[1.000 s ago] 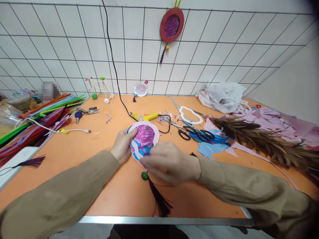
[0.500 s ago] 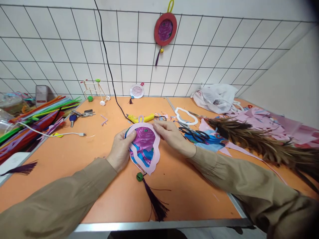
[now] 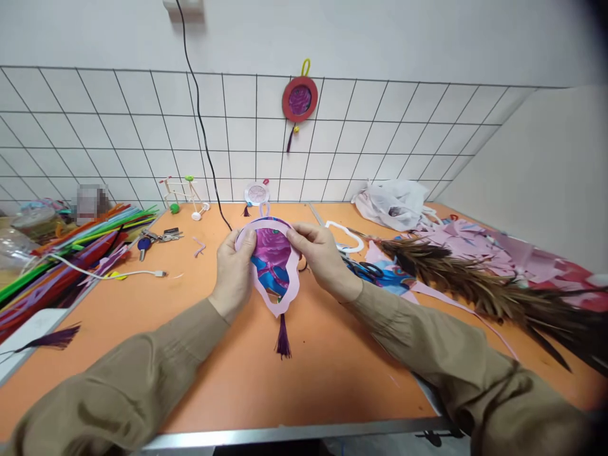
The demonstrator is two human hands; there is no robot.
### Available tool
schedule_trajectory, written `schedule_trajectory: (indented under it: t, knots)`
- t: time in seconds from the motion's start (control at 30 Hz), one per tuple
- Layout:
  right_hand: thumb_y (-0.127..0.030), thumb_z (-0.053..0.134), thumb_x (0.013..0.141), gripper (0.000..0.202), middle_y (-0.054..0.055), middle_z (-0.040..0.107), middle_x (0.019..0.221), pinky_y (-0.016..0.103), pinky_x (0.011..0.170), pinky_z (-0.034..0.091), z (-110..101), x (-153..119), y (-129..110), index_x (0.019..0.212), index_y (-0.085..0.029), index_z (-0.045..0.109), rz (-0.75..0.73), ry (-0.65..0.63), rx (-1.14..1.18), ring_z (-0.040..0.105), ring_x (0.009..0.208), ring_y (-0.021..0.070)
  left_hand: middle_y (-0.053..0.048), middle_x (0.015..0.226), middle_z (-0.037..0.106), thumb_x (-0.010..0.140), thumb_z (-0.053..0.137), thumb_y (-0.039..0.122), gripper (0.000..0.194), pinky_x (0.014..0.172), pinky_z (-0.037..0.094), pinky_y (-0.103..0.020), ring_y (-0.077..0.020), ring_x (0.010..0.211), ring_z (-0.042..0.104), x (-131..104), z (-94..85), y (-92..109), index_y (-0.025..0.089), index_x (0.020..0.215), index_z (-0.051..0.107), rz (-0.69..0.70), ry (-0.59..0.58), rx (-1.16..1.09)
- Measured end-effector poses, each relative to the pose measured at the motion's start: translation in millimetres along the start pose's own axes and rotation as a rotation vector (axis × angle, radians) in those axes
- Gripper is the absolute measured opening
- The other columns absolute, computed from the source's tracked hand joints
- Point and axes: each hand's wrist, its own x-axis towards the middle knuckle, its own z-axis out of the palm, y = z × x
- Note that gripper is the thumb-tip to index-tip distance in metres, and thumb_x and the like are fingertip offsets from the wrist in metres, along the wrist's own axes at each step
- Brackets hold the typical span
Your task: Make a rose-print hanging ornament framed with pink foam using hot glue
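Between both hands I hold a floral ornament (image 3: 273, 253), with purple and blue cloth showing through a wavy-edged pink frame (image 3: 293, 282) laid over its front. My left hand (image 3: 232, 272) pinches the upper left edge, thumb on the front. At the upper right edge, my right hand (image 3: 323, 259) grips with thumb and fingers. A pale loop (image 3: 265, 209) sticks up from the top of the ornament. Below the frame's tip hangs a dark purple tassel (image 3: 283, 339). The fingers behind the piece are hidden.
To the right lie black-handled scissors (image 3: 373, 270), a white cut-out frame (image 3: 351, 246), brown feathers (image 3: 475, 278) and pink scraps (image 3: 494, 250). Colourful pipe cleaners (image 3: 90, 244), keys (image 3: 145, 246) and a white cable (image 3: 118, 275) are on the left. A red round ornament (image 3: 299, 99) hangs on the tiles.
The pink frame has shifted left over the floral piece, covering its left edge more evenly. The piece is raised slightly, the green bell is now mostly hidden, and the camera view has tilted up.
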Motion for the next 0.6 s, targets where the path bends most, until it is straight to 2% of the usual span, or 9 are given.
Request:
schedule_trajectory:
  t: [0.17, 0.3, 0.43, 0.6]
  knots:
    - [-0.047, 0.070, 0.077, 0.030, 0.001, 0.065, 0.074, 0.027, 0.060, 0.045, 0.1, -1.9, 0.0, 0.082, -0.017, 0.067, -0.052, 0.050, 0.004, 0.056, 0.066, 0.0133, 0.004, 0.063, 0.059, 0.065, 0.086, 0.048, 0.041, 0.051, 0.044, -0.018, -0.0076, 0.055, 0.051, -3.8, 6.4, -0.2, 0.016, 0.069, 0.060, 0.048, 0.016, 0.073]
    - [-0.049, 0.073, 0.075, 0.032, 0.000, 0.062, 0.068, 0.027, 0.057, 0.048, -1.2, -4.4, 0.6, 0.074, -0.018, 0.063, -0.057, 0.066, -0.024, 0.056, 0.062, 0.0135, 0.004, 0.062, 0.058, 0.064, 0.086, 0.049, 0.042, 0.051, 0.043, -0.020, -0.0085, 0.055, 0.050, -6.9, 5.2, 1.8, 0.016, 0.069, 0.060, 0.041, -0.013, 0.092]
    - [-0.055, 0.072, 0.077, 0.038, 0.000, 0.062, 0.068, 0.026, 0.054, 0.048, -2.4, -6.5, -2.9, 0.079, -0.018, 0.065, -0.081, 0.047, -0.024, 0.056, 0.060, 0.0127, 0.002, 0.064, 0.060, 0.065, 0.085, 0.050, 0.040, 0.053, 0.044, -0.021, -0.0102, 0.057, 0.052, -9.1, 4.8, 4.6, 0.016, 0.071, 0.063, 0.052, -0.016, 0.127]
    - [-0.058, 0.070, 0.078, 0.041, 0.000, 0.061, 0.068, 0.026, 0.054, 0.047, -1.5, -7.2, -5.0, 0.074, -0.019, 0.063, -0.099, 0.104, -0.050, 0.056, 0.061, 0.0134, 0.001, 0.064, 0.062, 0.068, 0.084, 0.047, 0.036, 0.053, 0.045, -0.023, -0.0109, 0.056, 0.054, -13.0, 5.4, 7.0, 0.017, 0.070, 0.065, 0.040, -0.037, 0.143]
